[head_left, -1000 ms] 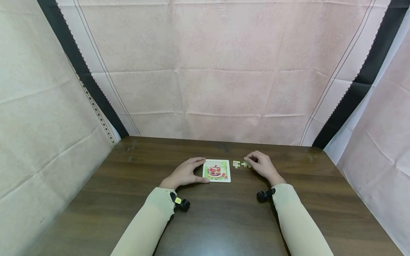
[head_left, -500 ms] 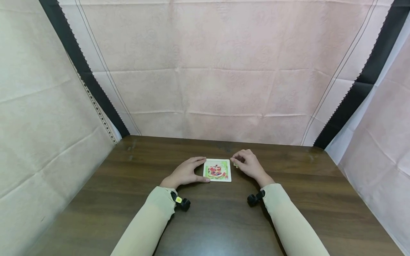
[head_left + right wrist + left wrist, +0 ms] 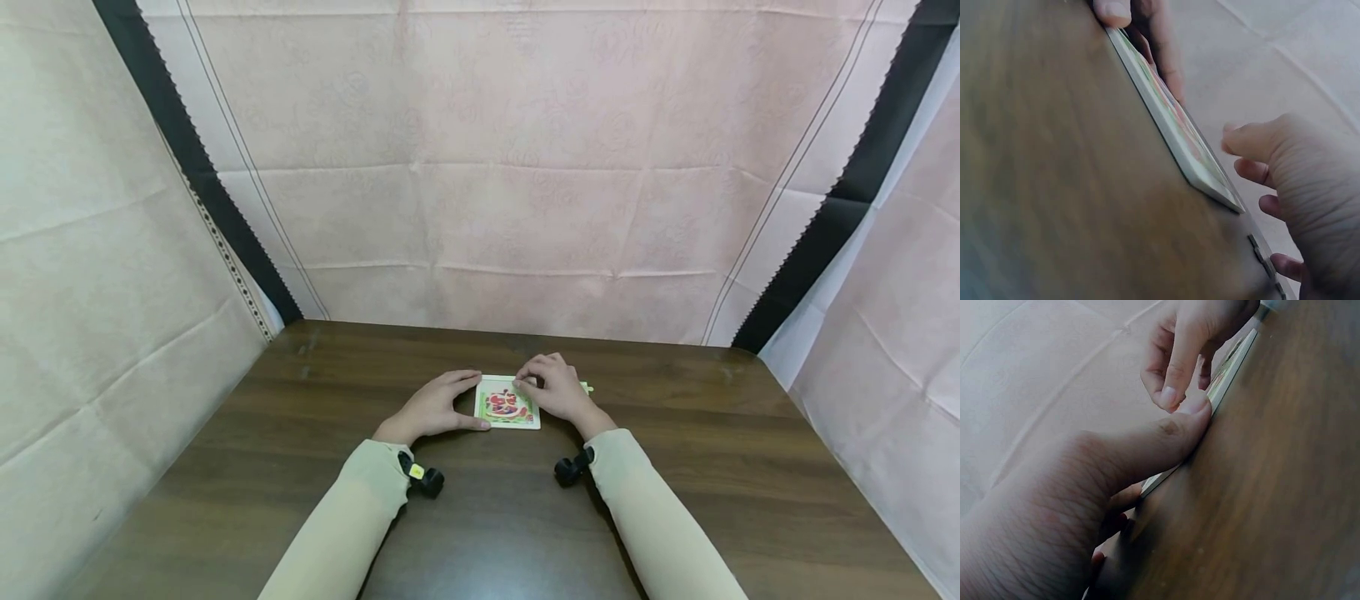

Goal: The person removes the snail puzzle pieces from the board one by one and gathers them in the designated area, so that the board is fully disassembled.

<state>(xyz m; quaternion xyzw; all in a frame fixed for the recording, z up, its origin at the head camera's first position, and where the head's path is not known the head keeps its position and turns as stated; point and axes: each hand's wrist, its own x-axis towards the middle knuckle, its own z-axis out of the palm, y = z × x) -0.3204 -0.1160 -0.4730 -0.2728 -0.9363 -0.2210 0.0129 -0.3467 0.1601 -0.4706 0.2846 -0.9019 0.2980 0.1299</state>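
In the head view, a small picture puzzle (image 3: pixel 504 426) with a white frame and a red-and-green picture lies on the table. My left hand (image 3: pixel 427 410) holds its left side, with the thumb (image 3: pixel 1191 415) on the near edge and the fingers at the far edge. My right hand (image 3: pixel 558 390) is over the puzzle's upper right corner, thumb and forefinger drawn together. Whether a piece is between those fingertips is hidden. A green puzzle piece (image 3: pixel 586 387) shows beside the right hand. The right wrist view shows flat pieces (image 3: pixel 1257 247) lying just past the frame's corner.
The brown wooden table (image 3: pixel 480 517) reaches back to a pale cloth wall (image 3: pixel 480 208). Cloth also hangs at both sides, with dark strips at the corners. A small black camera is strapped to each wrist.
My right hand has moved left from the loose puzzle pieces to above the puzzle's right corner. The left hand and the puzzle have stayed in place.
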